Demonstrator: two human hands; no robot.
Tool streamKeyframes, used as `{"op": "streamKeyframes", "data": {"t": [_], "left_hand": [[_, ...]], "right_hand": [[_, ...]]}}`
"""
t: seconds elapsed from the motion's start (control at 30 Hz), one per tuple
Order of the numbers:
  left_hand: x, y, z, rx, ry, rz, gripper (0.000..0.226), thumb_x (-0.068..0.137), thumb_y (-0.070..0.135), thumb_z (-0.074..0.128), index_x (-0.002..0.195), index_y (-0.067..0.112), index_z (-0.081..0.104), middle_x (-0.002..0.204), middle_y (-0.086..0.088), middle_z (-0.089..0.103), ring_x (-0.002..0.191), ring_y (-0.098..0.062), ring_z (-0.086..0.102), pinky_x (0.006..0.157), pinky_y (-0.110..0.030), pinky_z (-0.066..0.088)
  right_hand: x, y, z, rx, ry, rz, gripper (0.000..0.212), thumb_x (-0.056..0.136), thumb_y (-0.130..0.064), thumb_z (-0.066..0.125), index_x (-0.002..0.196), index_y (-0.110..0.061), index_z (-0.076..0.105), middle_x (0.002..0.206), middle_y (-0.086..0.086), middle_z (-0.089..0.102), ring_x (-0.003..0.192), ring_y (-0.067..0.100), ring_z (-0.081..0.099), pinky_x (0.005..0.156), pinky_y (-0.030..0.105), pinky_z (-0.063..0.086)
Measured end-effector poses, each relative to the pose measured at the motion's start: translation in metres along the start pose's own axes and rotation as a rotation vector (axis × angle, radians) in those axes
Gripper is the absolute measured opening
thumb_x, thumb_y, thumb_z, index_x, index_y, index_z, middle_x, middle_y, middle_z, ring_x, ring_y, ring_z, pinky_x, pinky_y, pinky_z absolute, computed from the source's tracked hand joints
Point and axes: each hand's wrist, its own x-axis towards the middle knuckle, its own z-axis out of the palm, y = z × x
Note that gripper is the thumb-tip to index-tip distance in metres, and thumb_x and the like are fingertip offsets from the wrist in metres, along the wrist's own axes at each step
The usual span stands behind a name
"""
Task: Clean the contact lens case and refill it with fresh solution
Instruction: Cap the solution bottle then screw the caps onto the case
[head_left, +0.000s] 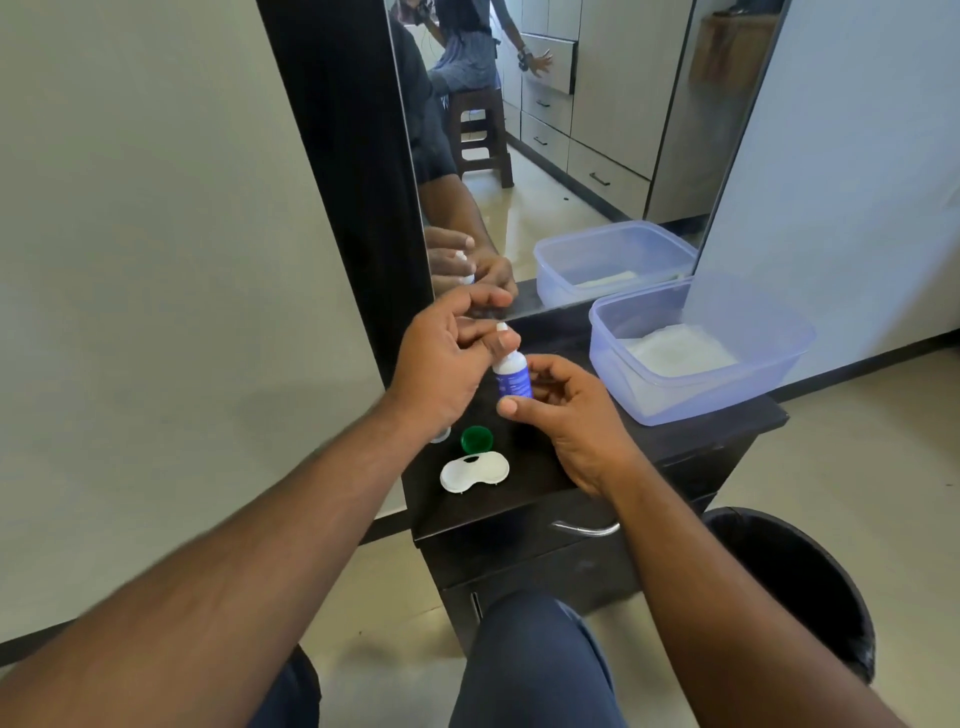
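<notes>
Two hands work together above the dark wooden cabinet top (550, 467) in the head view. The right hand (566, 415) curls its fingers and thumb around the small white bottle with a blue label (511, 376). The left hand (447, 364) pinches near the bottle's white tip; the tip looks bare, so I think the cap is coming off or is already off, but I cannot tell for sure.

The step looks like opening the solution. Next, the bottle must be tipped over the case and squeezed gently.

The white plastic lens case (474, 470) lies open on the cabinet top, near and left of the bottle. I cannot tell if it holds any liquid. One round green cap (477, 439) sits just behind it.

Far right stands a clear bluish plastic tub (779, 358) with something white and flat inside, maybe a cloth. Near right, on the floor, is a black bin (810, 582); I cannot see what is in it.
</notes>
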Motion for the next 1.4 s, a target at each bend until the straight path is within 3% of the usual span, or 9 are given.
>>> {"op": "streamKeyframes", "data": {"t": [0.3,0.4,0.5,0.57,0.73,0.97,1.13,1.27,1.4], "left_hand": [[0.000,0.004,0.003,-0.058,-0.230,-0.046,0.047,0.092,0.006,0.062,0.134,0.023,0.048,0.089,-0.002,0.077,0.093,-0.012,0.072,0.085,-0.028,0.056],[0.001,0.003,-0.007,-0.108,-0.254,-0.085,0.056,0.094,0.005,0.057,0.144,0.023,0.039,0.105,-0.003,0.074,0.107,-0.008,0.066,0.090,-0.020,0.051],[-0.004,-0.004,-0.018,0.037,-0.114,-0.080,0.047,0.099,0.010,0.050,0.142,0.025,0.043,0.108,0.006,0.071,0.106,0.009,0.059,0.088,-0.005,0.044],[-0.009,-0.013,-0.028,0.204,-0.055,-0.103,0.038,0.100,0.014,0.049,0.136,0.025,0.050,0.105,0.007,0.065,0.100,0.005,0.060,0.089,-0.013,0.045],[-0.017,-0.026,-0.053,0.659,-0.374,-0.241,0.051,0.092,0.015,0.061,0.140,0.028,0.048,0.135,-0.003,0.044,0.122,-0.021,0.049,0.104,-0.037,0.043],[-0.015,-0.024,-0.050,0.803,-0.568,-0.264,0.072,0.081,0.011,0.074,0.142,0.036,0.044,0.135,0.001,0.045,0.118,-0.019,0.050,0.099,-0.038,0.048],[-0.010,-0.024,-0.050,0.882,-0.624,-0.228,0.061,0.080,0.012,0.076,0.135,0.028,0.054,0.137,0.001,0.052,0.121,-0.017,0.052,0.096,-0.029,0.046],[-0.009,-0.027,-0.053,0.866,-0.564,-0.221,0.048,0.078,0.017,0.079,0.124,0.024,0.065,0.126,0.001,0.060,0.100,-0.011,0.053,0.083,-0.025,0.044],[-0.017,-0.028,-0.057,0.746,-0.403,-0.232,0.040,0.076,0.019,0.080,0.115,0.019,0.069,0.113,0.000,0.066,0.095,-0.012,0.060,0.082,-0.029,0.052]], "right_hand": [[-0.003,0.002,-0.005,0.027,-0.093,0.046,0.031,0.079,-0.005,0.071,0.110,-0.011,0.066,0.103,0.007,0.071,0.098,0.021,0.068,0.090,0.033,0.054],[-0.001,0.005,-0.001,0.013,0.056,0.005,0.037,0.079,-0.003,0.073,0.112,-0.016,0.066,0.105,0.001,0.072,0.100,0.015,0.067,0.091,0.031,0.054],[-0.001,0.005,0.005,-0.056,0.185,-0.017,0.043,0.077,-0.006,0.076,0.116,-0.018,0.065,0.109,-0.003,0.071,0.101,0.008,0.066,0.092,0.028,0.052],[-0.001,0.002,0.011,-0.165,0.196,-0.024,0.044,0.076,-0.009,0.077,0.117,-0.019,0.065,0.108,-0.006,0.071,0.099,0.005,0.066,0.091,0.023,0.051],[0.007,-0.006,0.008,-0.515,0.244,-0.025,0.044,0.078,-0.019,0.077,0.119,-0.020,0.064,0.113,-0.003,0.068,0.101,0.007,0.061,0.095,0.025,0.046],[0.011,-0.004,0.003,-0.619,0.270,0.014,0.059,0.079,-0.023,0.076,0.133,-0.020,0.051,0.124,0.002,0.061,0.107,0.011,0.055,0.095,0.027,0.043],[-0.009,-0.003,-0.003,-0.527,0.389,-0.126,0.058,0.074,-0.027,0.080,0.126,-0.029,0.053,0.095,-0.002,0.056,0.084,0.008,0.053,0.075,0.020,0.047],[-0.029,0.000,-0.013,-0.482,0.108,-0.086,0.026,0.074,-0.027,0.079,0.098,-0.027,0.068,0.070,-0.001,0.060,0.062,0.004,0.053,0.063,0.016,0.047],[-0.029,-0.003,-0.015,-0.695,-0.146,-0.069,0.035,0.069,-0.033,0.082,0.101,-0.030,0.068,0.083,-0.007,0.062,0.065,0.002,0.053,0.063,0.015,0.045]]}}
